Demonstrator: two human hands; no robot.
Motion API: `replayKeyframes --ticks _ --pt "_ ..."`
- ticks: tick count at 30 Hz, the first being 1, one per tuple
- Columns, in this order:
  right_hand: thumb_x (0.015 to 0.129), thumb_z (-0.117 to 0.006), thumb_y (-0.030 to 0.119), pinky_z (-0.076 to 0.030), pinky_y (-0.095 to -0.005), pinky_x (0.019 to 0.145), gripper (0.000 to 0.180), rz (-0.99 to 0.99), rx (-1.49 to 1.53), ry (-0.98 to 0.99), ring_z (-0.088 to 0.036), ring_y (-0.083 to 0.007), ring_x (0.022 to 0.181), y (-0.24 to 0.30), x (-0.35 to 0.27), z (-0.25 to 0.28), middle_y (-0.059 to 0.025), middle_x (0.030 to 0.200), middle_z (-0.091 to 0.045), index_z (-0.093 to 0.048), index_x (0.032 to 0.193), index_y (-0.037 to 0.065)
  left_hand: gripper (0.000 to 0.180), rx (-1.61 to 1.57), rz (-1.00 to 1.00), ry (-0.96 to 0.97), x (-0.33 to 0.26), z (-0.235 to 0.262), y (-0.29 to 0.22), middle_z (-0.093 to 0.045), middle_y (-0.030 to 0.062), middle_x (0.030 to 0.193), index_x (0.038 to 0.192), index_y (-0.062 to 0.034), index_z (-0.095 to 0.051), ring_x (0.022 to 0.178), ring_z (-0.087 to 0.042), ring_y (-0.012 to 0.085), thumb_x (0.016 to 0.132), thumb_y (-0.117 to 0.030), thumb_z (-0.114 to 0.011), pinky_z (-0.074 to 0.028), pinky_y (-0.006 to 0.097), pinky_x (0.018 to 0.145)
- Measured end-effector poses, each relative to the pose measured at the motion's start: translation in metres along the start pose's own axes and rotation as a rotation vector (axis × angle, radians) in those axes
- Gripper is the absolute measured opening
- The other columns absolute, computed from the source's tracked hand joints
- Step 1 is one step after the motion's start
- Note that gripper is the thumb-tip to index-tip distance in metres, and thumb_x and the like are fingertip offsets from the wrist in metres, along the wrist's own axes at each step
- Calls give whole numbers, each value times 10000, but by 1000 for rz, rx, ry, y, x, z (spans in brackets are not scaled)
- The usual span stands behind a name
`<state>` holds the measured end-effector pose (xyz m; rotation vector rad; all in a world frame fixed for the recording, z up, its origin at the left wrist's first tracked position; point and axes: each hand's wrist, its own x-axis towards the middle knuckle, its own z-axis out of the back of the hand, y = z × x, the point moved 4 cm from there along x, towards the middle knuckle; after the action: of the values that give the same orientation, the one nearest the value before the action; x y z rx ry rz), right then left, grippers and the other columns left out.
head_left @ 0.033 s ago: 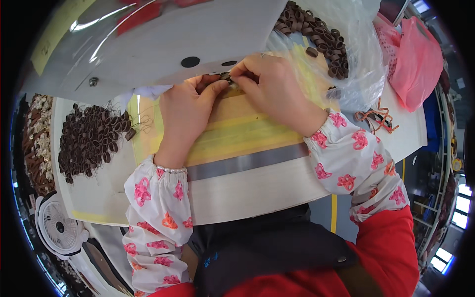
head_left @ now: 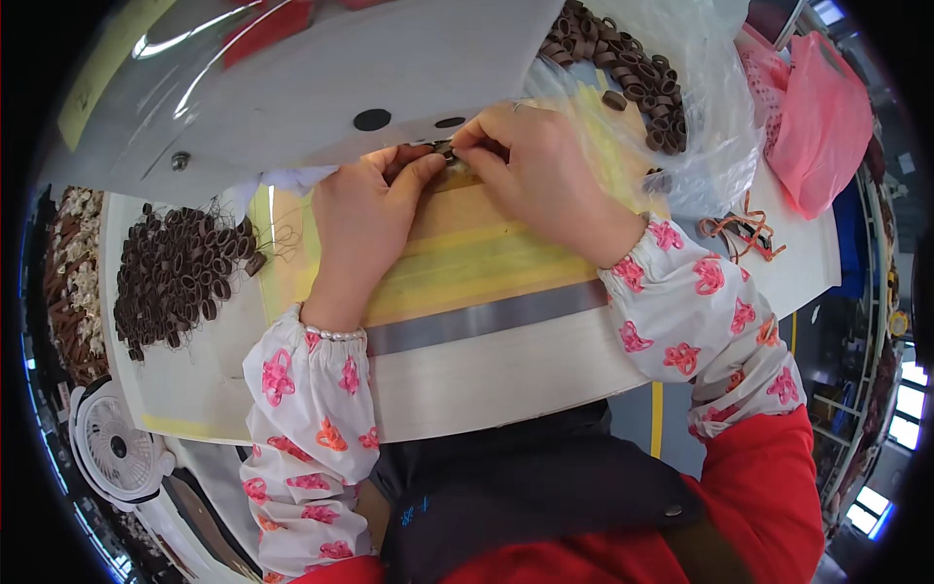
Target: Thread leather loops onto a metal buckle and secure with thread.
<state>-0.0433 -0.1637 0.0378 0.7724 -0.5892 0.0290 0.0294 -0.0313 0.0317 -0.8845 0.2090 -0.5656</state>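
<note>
My left hand (head_left: 368, 219) and my right hand (head_left: 533, 161) meet under the front edge of a grey-white machine housing (head_left: 292, 107). Each hand has thumb and forefinger pinched together, the other fingers curled in. Between the fingertips is a small dark brown piece (head_left: 444, 150), mostly hidden by fingers and housing; its full shape does not show. Beneath the hands lies a work surface with yellow tape (head_left: 467, 248). To the left is a pile of brown loops (head_left: 185, 268) with loose threads trailing from them.
More brown loops (head_left: 637, 73) lie by a clear plastic bag (head_left: 715, 117) at the far right. Beyond it sits a pink plastic bag (head_left: 822, 122). An orange cord (head_left: 744, 234) rests near the table's right edge. A white fan (head_left: 115, 443) stands at lower left.
</note>
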Motion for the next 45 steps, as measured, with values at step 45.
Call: replayKeyframes --ticks 45 --pt "702 -640 145 -464 -410 594 141 -85 -181 165 -584 -325 655 -1 14 0 -148 633 -586 -560 689 30 255 55 -175 -73 5 3 10 -602 21 574 792 -45 -657 483 -517 86 774 -298 -628 -402 246 493"
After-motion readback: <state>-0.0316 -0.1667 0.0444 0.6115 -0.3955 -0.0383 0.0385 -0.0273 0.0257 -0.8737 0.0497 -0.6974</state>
